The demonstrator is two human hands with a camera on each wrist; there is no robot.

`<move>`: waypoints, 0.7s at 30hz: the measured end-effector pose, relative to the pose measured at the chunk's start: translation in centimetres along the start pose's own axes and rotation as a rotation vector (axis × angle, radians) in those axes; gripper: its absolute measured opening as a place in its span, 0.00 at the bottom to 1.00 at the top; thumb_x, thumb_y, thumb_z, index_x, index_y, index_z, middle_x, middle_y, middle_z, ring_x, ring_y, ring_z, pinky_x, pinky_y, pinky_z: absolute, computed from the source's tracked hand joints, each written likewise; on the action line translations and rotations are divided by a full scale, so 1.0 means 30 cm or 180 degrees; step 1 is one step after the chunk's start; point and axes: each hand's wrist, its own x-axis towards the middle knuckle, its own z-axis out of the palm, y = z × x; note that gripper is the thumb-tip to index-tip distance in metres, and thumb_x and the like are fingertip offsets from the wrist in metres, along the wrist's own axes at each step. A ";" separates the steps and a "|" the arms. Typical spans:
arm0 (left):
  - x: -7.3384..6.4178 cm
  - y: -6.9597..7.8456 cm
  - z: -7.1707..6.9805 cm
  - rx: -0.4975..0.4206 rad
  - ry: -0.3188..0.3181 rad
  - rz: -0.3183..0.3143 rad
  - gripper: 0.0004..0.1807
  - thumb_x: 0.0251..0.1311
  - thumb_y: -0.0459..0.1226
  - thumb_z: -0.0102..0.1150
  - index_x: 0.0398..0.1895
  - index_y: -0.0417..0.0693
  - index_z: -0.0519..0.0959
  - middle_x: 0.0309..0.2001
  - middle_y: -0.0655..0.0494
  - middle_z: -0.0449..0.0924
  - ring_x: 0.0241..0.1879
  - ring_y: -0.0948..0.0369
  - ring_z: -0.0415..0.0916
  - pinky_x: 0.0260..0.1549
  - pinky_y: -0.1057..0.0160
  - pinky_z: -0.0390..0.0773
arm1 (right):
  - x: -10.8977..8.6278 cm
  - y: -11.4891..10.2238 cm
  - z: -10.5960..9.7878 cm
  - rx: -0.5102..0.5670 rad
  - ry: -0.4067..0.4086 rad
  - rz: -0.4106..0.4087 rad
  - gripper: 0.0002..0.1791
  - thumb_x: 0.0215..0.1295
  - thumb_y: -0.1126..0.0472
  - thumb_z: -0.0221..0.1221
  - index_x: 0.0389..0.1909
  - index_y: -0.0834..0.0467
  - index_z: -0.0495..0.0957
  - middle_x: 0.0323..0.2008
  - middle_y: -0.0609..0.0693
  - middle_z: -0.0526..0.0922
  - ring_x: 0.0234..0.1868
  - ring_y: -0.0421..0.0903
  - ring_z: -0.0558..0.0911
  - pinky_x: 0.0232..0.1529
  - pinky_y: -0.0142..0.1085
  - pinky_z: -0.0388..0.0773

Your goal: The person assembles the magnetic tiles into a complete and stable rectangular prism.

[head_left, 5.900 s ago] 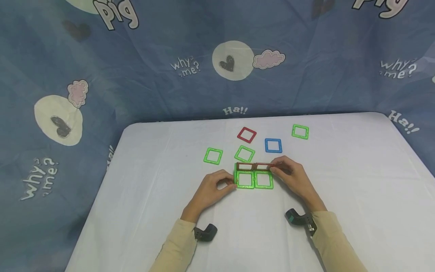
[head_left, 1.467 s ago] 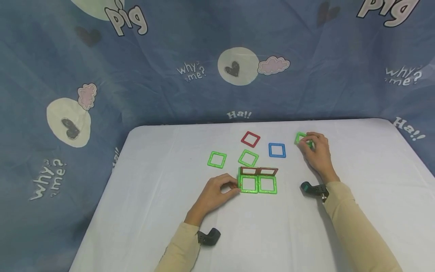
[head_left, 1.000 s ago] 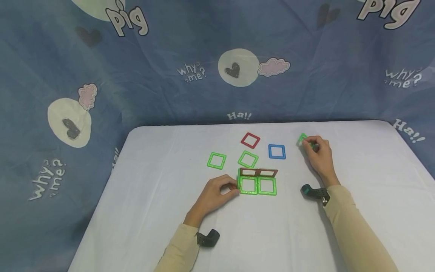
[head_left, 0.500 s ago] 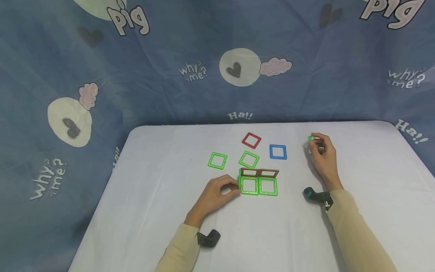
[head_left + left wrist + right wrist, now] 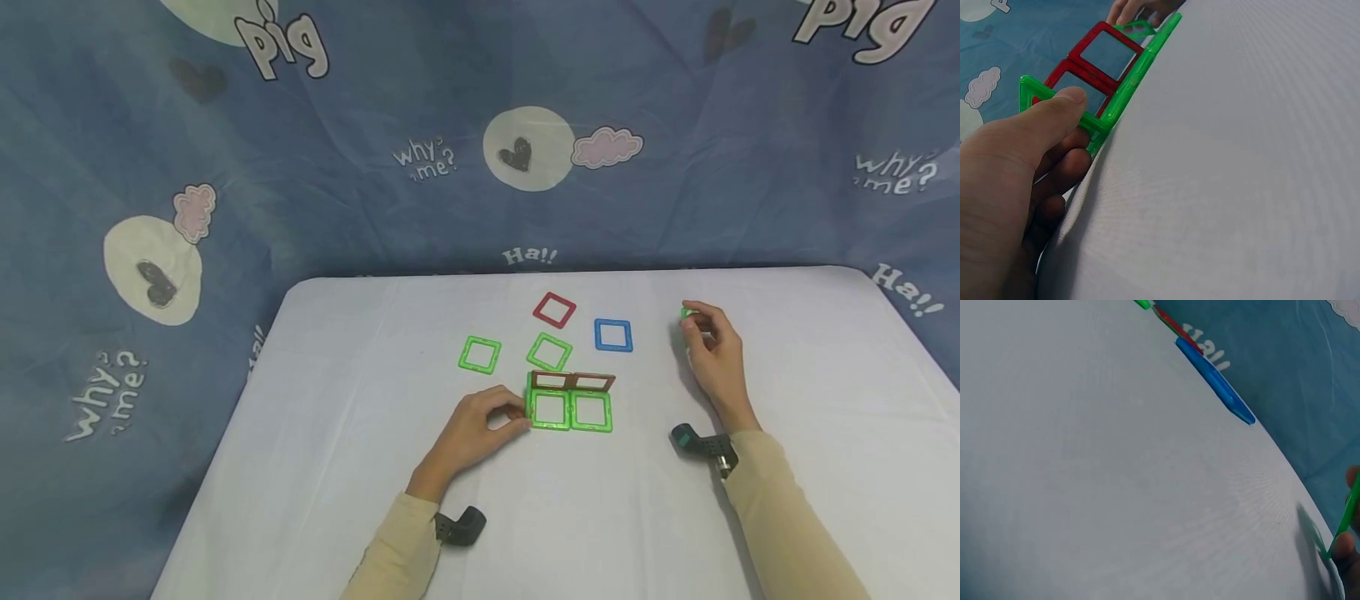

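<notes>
My left hand (image 5: 468, 429) pinches the upright green square magnetic tile (image 5: 1025, 97) at the left end of a small tile structure, thumb on one face and fingers behind. Two green square tiles (image 5: 591, 429) lie flat side by side as its base. Along their back edge stand two red tiles (image 5: 1085, 40), joined to each other and leaning a little. Over the right part of the table, my right hand (image 5: 716, 358) pinches another green tile (image 5: 1347, 515) by thumb and fingers. That tile is seen almost edge-on and its lower corner is close over the cloth.
Behind the structure lie loose square tiles: a red one (image 5: 562, 298), a blue one (image 5: 614, 348), a green one (image 5: 557, 340) and, farther left, another green one (image 5: 484, 340). White cloth (image 5: 337, 367) covers the table, and a blue printed curtain (image 5: 360, 217) hangs at its back edge.
My right hand left the red tiles, reached to the far-right green tile, picked it up and turned it edge-on, shifting slightly right. My left hand stays at the structure's left end.
</notes>
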 end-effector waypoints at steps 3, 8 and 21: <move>-0.001 -0.001 0.001 0.0013 0.0002 -0.0014 0.10 0.54 0.43 0.67 0.39 0.55 0.81 0.33 0.68 0.80 0.36 0.72 0.75 0.44 0.70 0.77 | -0.008 -0.001 -0.002 0.0042 0.0017 -0.0017 0.16 0.69 0.66 0.50 0.57 0.64 0.72 0.39 0.47 0.74 0.39 0.33 0.74 0.30 0.18 0.70; -0.002 0.000 0.000 0.0014 0.0002 -0.0028 0.10 0.54 0.43 0.67 0.39 0.56 0.81 0.33 0.68 0.80 0.35 0.72 0.75 0.44 0.69 0.77 | -0.021 -0.004 -0.008 0.0147 0.0047 -0.0050 0.16 0.69 0.67 0.51 0.56 0.66 0.71 0.38 0.46 0.75 0.37 0.35 0.75 0.28 0.19 0.72; -0.004 -0.005 0.003 0.0021 0.0013 -0.0024 0.10 0.54 0.44 0.67 0.39 0.56 0.81 0.33 0.69 0.79 0.35 0.73 0.75 0.44 0.69 0.77 | -0.050 -0.006 -0.009 0.0507 0.0145 -0.0026 0.14 0.66 0.71 0.52 0.51 0.70 0.72 0.33 0.43 0.77 0.35 0.34 0.79 0.39 0.19 0.73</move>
